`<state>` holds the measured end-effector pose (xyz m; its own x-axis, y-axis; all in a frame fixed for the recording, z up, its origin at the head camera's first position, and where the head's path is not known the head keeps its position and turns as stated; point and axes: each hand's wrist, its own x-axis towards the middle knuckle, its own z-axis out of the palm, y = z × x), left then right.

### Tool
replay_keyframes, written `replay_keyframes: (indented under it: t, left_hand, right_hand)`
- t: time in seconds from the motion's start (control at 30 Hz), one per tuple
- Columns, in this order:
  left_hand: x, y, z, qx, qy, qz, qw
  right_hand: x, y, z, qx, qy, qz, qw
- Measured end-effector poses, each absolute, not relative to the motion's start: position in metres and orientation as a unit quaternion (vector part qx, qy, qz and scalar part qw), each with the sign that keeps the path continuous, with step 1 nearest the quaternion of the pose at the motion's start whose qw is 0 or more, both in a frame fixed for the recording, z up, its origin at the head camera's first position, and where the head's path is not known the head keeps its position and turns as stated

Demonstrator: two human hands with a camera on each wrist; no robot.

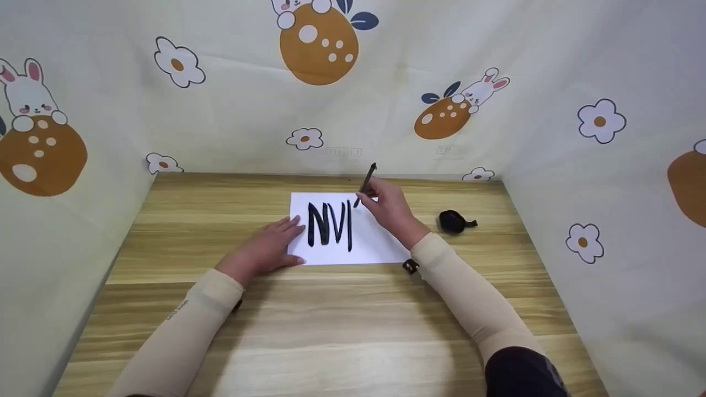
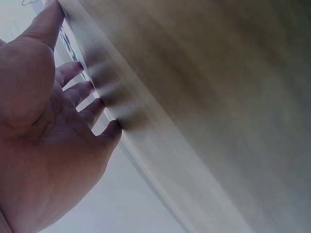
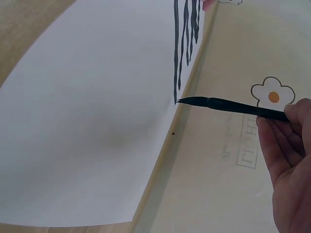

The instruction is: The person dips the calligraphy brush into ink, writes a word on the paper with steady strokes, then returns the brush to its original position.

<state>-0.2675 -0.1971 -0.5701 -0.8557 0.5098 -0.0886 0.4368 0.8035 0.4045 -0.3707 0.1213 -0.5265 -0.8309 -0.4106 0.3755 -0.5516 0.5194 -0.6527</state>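
Note:
A white sheet of paper (image 1: 380, 242) lies on the wooden table, bearing thick black strokes (image 1: 325, 225) that read like an N, a V and an upright line. My right hand (image 1: 390, 205) pinches a dark brush (image 1: 366, 183) between thumb and fingers. In the right wrist view the pointed tip of the brush (image 3: 233, 106) is close to the top of the upright stroke; whether it touches the paper I cannot tell. Spread fingers of my left hand (image 1: 267, 246) rest on the paper's left edge. The left wrist view shows that hand (image 2: 53, 116) with fingertips down.
To the right of the paper stands a small black dish with a short handle (image 1: 452, 221). A pale cloth (image 1: 231, 121) printed with rabbits and flowers hangs at the back and both sides of the wood-grain table (image 1: 331, 320).

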Motion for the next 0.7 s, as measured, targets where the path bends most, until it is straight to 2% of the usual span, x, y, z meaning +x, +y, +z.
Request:
replay_keyframes:
  t: [0.7]
  left_hand:
    - [-0.2682,-0.196,-0.5695,0.245,0.947,0.181,0.099]
  right_hand:
    - [-0.376,0.1212,-0.5366,0.289,-0.863,0.407,0.077]
